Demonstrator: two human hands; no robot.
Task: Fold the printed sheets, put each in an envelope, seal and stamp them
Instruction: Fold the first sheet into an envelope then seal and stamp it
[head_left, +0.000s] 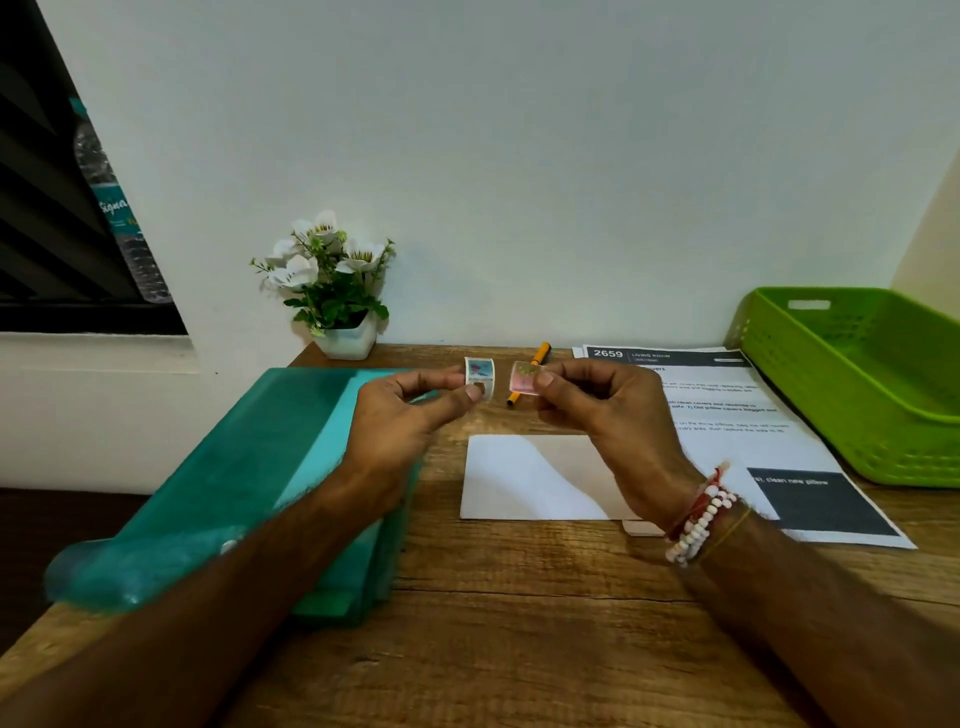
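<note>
- Left hand (400, 415): fingers (441, 376) clamped on a small stamp roll (480, 378), held up above the worktop (519, 597).
- Right hand (613, 415): fingers (558, 370) pinch a single pink stamp (524, 378), just beside the roll, apart from it.
- White envelope (540, 478) lies flat below both sets of fingers.
- Printed sheets (737, 415) lie right of the right hand's fingers.

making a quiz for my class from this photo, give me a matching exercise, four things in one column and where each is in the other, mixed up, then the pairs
Things:
1. roll of stamps
2. pink stamp
3. white envelope
4. orange pen

Places:
A. flat on the wooden table, below the hands
B. pinched in the right hand
C. on the table behind the hands, near the flower pot
D. held in the left hand

Pairs: 1-D, 2-B, 3-A, 4-C
</note>
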